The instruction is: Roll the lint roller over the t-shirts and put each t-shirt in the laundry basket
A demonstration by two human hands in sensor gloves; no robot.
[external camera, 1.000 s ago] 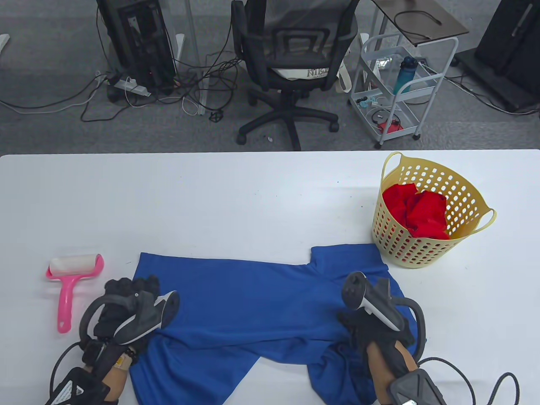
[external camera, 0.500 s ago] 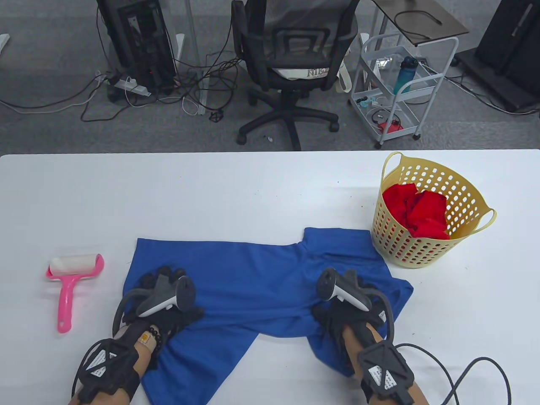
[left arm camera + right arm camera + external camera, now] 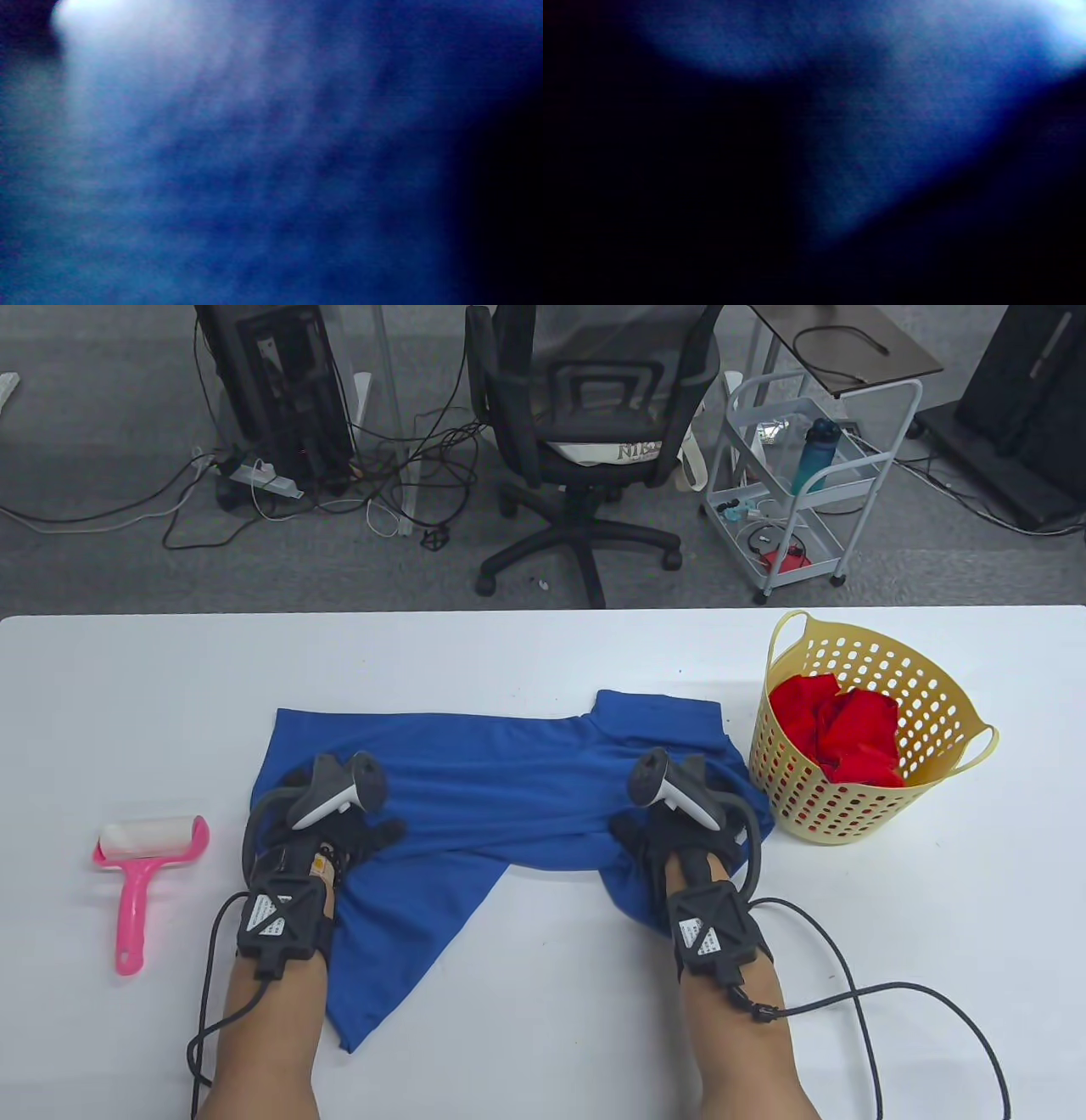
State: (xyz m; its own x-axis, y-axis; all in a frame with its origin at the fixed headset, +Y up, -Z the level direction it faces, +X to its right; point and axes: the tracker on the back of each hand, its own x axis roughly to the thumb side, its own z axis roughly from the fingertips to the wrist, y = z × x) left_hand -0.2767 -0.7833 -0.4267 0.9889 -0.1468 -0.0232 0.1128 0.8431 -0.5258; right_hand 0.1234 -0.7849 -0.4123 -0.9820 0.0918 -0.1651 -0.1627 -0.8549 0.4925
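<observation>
Nearest the bottom edge of the table view, two forearms come in over the white table [image 3: 526,661], each wearing a black wrist unit with a cable trailing off.

Left hand [image 3: 327,836]: rests on the left part of the blue t-shirt [image 3: 501,789]. Thumb sticks out to the right over the cloth; the other fingers sit under the tracker, so whether they grip or lie flat — cannot tell.

Right hand [image 3: 670,840]: on the right part of the shirt, where the cloth is bunched into folds around the glove. Fingers hidden by tracker and fabric; grip state cannot be told.

Both wrist views: blurred blue cloth filling the frame, no fingers resolved.

Blue t-shirt: spread wide across the near-middle of the table, a flap running down toward the near edge beside the left forearm. Its right end lies just beside the basket.

Pink lint roller [image 3: 144,861]: flat on the table left of the left hand, apart from it, white roll at the far end, handle toward the near edge.

Yellow laundry basket [image 3: 797,797]: upright, far right, perforated wall, two loop handles. Contents: crumpled red cloth [image 3: 836,729], below the rim.
</observation>
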